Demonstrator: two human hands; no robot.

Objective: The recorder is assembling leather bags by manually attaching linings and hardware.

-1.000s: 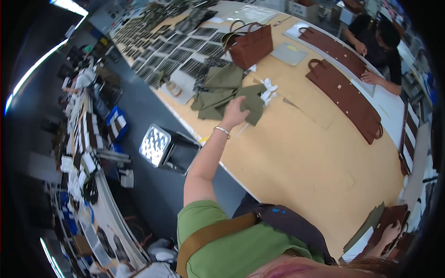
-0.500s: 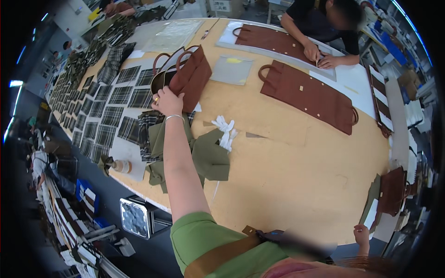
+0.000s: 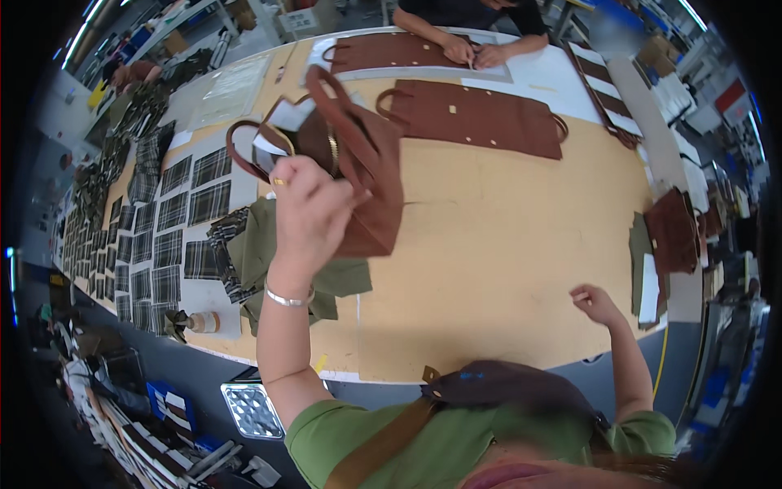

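Observation:
My left hand (image 3: 309,208) is closed on the upper edge of a reddish-brown handbag (image 3: 383,191), beside its open mouth. The bag is held tilted above the left part of the table. Two loop handles stand up from it, a gold zipper runs along the opening, and white material shows inside. My fingertips are partly hidden behind the bag's edge. Over the table's right side, my right hand (image 3: 596,304) hangs with loosely bent fingers, somewhat apart, holding nothing. Under the bag lie olive-green fabric pieces (image 3: 346,277) on the table (image 3: 489,269).
A flat brown bag piece with handles (image 3: 489,122) lies beyond. Behind it a co-worker's hands (image 3: 472,55) work on another brown piece (image 3: 391,50). Plaid pieces (image 3: 171,208) cover the left, near a bottle (image 3: 204,323). At right stands a dark brown bag (image 3: 674,232); a metal stool (image 3: 251,410) is below.
The handbag has come off the table toward me, lifted by my left hand. My right hand has risen from the lower right edge to above the table. The view has shifted.

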